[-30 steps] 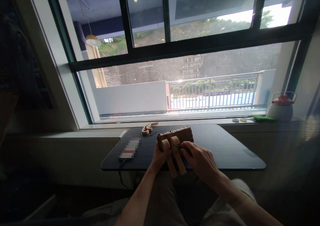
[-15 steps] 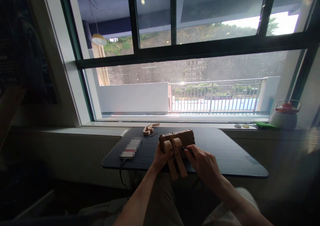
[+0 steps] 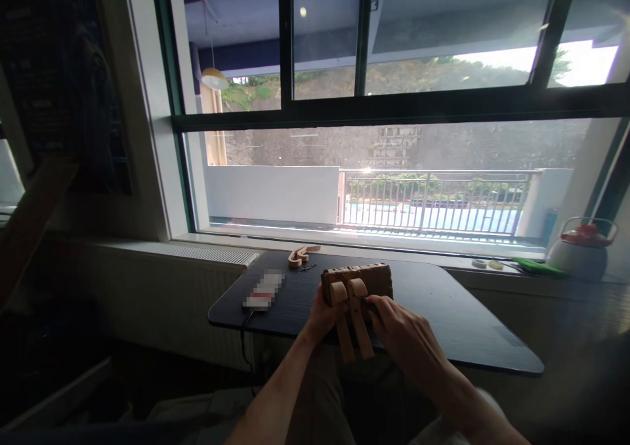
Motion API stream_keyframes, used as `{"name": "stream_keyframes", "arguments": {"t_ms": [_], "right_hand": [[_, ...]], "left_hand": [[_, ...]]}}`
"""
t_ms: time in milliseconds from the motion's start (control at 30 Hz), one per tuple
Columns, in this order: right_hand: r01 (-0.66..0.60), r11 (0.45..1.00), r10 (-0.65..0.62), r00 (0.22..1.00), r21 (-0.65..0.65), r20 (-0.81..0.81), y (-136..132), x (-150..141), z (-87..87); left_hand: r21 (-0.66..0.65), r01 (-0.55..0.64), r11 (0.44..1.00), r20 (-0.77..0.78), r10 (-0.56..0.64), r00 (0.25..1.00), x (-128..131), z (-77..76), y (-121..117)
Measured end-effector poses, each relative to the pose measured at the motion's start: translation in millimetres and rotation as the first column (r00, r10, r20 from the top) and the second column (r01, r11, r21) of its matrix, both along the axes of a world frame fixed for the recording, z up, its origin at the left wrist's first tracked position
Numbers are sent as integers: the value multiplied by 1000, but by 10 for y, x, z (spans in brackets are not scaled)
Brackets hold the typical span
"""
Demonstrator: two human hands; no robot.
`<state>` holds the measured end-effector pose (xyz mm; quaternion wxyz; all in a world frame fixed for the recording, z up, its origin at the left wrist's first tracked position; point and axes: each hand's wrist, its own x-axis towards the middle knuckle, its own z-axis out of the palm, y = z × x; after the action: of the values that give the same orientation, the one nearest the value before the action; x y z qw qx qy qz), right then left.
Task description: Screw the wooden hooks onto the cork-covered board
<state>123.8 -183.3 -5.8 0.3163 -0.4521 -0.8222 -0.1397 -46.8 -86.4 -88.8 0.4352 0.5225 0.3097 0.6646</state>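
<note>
A brown wooden block (image 3: 361, 278) rests on the near part of a dark table (image 3: 443, 314). Two pale wooden arms (image 3: 352, 323) with rounded tops hang from its front face, reaching down over the table's near edge. My left hand (image 3: 319, 319) grips the block's left side beside the left arm. My right hand (image 3: 398, 330) is closed on a thin dark tool (image 3: 368, 302) whose tip touches the right arm.
A curved pale wooden piece (image 3: 302, 255) and small dark bits lie at the table's far edge. A blurred flat object (image 3: 264, 290) with a cable lies left. On the sill stand a white kettle (image 3: 581, 254) and a green item (image 3: 536, 266). A large window is beyond.
The view has swung left and up a little, so the table and hands sit further right and lower. Both hands keep the same hold on the block and tool.
</note>
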Motion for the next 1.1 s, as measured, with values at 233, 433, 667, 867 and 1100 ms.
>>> {"name": "stream_keyframes", "arguments": {"t_ms": [233, 433, 667, 867, 1100], "right_hand": [[80, 995, -76, 995, 62, -56, 70, 48, -120], [147, 989, -146, 984, 1, -104, 82, 83, -197], [65, 998, -65, 998, 8, 9, 12, 68, -110], [89, 989, -109, 978, 117, 180, 30, 126, -165], [116, 993, -119, 989, 39, 93, 88, 101, -207]], "left_hand": [[-1, 5, 1000, -11, -5, 1000, 4, 17, -11], [-3, 22, 1000, -21, -22, 1000, 7, 19, -14], [-11, 12, 1000, -25, -12, 1000, 17, 2, -9], [-4, -6, 1000, -36, 6, 999, -5, 8, -6], [3, 18, 1000, -37, -18, 999, -4, 10, 9]]}}
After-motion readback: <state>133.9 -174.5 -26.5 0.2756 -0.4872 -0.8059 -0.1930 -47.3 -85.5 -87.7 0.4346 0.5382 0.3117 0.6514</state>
